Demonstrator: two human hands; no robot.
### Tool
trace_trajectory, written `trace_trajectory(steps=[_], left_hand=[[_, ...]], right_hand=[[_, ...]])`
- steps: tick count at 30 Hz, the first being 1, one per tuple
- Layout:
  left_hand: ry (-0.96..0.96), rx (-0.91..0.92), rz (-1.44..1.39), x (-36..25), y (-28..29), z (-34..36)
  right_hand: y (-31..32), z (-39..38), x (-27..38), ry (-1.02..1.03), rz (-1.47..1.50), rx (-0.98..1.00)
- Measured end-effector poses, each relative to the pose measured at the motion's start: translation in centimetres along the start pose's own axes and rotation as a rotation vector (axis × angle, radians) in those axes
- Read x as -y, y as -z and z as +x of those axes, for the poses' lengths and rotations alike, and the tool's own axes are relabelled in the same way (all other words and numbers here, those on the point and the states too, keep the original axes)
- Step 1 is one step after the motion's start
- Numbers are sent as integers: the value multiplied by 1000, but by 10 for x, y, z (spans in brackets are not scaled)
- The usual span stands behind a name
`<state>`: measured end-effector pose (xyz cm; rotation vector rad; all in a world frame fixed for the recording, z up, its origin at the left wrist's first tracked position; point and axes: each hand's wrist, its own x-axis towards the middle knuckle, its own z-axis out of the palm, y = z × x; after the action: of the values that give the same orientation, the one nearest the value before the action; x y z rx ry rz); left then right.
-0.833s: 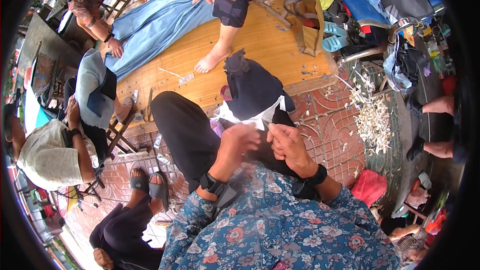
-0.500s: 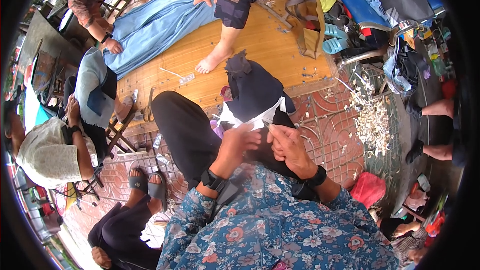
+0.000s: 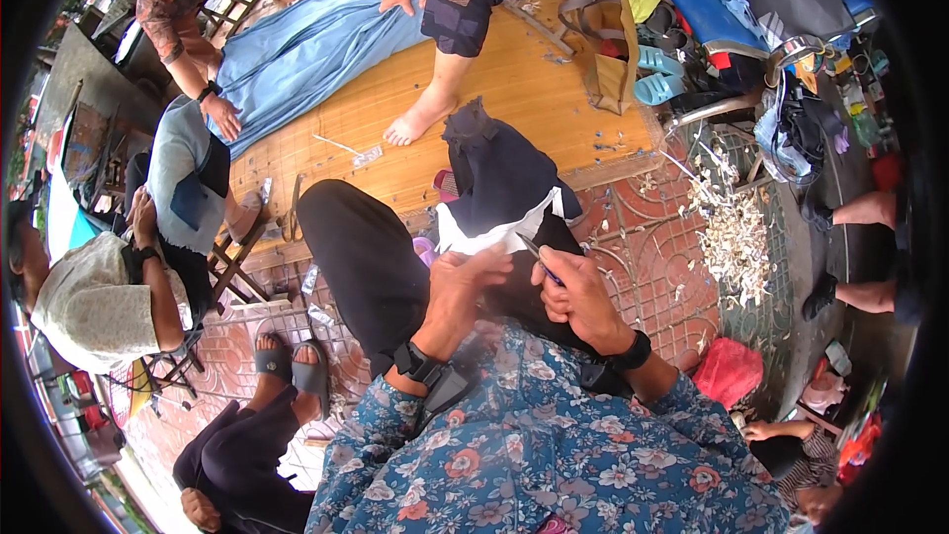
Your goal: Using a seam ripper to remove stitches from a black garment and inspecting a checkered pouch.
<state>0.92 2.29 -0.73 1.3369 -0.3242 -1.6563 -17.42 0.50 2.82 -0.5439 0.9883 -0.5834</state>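
A dark navy cloth [image 3: 499,173] with a ragged far end and a white inner edge [image 3: 494,232] lies over my knees. My left hand [image 3: 463,292] is at the near side of that white edge, its thumb and fingertips closed on the cloth; the fingers are slightly blurred. Just to the right, my right hand [image 3: 578,297] is closed around a small pointed tool [image 3: 535,251] with a dark blade and a blue handle. Its tip points up and left toward the white edge. Most of the handle is hidden in my palm.
Beyond my knees stands a low wooden platform [image 3: 346,168], where other people's hands rest on a long blue cloth [image 3: 297,69]. A person [image 3: 99,297] sits at left with light blue cloth. Pale scraps [image 3: 736,247] are heaped at right, near a red bag [image 3: 729,374].
The small tool's dark blade now shows in my right hand, pointing toward the white edge. The white edge has spread flatter. A person's hand at far left has lifted its fingers from the blue cloth.
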Motion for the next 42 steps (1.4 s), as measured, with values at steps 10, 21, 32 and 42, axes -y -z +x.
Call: trace_trajectory(steps=[10, 21, 32, 42], left_hand=[[-32, -8, -157, 6, -2, -2], [-40, -54, -215, 5, -7, -3], [-54, -7, -220, 11, -6, 3], [-76, -7, -227, 10, -4, 2]], right_hand=[[-3, -7, 2, -29, -117, -23], [0, -4, -2, -49, -68, -4], [-3, -3, -1, -35, -38, -1], [-3, -6, -1, -59, -52, -5]])
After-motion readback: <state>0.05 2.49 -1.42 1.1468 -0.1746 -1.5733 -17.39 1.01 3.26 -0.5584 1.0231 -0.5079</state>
